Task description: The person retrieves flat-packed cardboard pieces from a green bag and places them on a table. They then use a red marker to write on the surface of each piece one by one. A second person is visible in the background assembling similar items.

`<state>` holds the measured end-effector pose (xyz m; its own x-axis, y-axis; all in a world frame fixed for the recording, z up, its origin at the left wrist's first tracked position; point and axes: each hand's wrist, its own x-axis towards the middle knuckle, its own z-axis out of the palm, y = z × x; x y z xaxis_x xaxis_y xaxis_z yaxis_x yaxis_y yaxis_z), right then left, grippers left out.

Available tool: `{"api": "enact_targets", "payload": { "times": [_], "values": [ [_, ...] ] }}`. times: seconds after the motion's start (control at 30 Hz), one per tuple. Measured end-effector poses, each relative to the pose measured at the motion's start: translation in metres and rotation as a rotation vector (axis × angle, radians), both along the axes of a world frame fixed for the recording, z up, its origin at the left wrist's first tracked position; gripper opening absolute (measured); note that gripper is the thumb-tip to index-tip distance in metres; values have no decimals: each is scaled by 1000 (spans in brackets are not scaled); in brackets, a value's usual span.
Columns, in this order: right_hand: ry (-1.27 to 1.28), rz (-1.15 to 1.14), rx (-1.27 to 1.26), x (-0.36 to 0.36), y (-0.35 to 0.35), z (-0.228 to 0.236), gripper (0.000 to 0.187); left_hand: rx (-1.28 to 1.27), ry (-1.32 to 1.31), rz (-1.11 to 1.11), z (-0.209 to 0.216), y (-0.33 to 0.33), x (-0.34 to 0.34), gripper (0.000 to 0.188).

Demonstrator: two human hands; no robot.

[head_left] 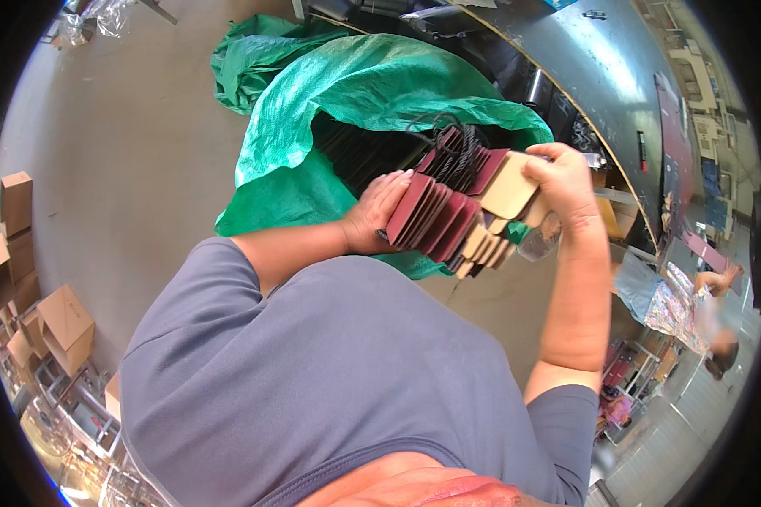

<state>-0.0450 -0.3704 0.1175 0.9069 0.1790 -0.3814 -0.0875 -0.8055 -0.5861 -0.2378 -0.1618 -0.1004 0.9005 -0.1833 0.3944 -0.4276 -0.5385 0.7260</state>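
Note:
Between my hands is a bundle of flat maroon and cream pieces [448,221], rounded at the corners and fanned out in rows. A tangle of black cords [456,156] loops up from its far side. My left hand [375,208] is closed against the maroon end, fingers along the outermost piece. With thumb on top, my right hand [561,184] grips the cream end. The bundle is over the near side of the mouth of a green woven sack [313,93]. Dark flat pieces [355,152] show inside the sack, partly hidden by the bundle.
A dark-topped table [600,51] with a pale edge runs along the far right, a marker-like stick [642,150] on it. Cardboard boxes [66,325] are stacked at the left. Another person [684,308] is at the right. Clear plastic [101,17] lies at the far left.

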Motion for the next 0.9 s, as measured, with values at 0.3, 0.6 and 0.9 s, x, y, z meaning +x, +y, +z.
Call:
{"api": "enact_targets", "payload": {
  "times": [0.3, 0.6, 0.9],
  "values": [
    [-241, 72, 157, 25, -29, 222, 28, -320, -240, -149, 199, 14, 72, 98],
    [-342, -92, 160, -45, -22, 408, 30, -61, -369, 228, 143, -82, -1, 158],
    [-603, 56, 131, -42, 26, 469, 9, -356, -484, 482, 218, -102, 131, 132]
  ]
}}
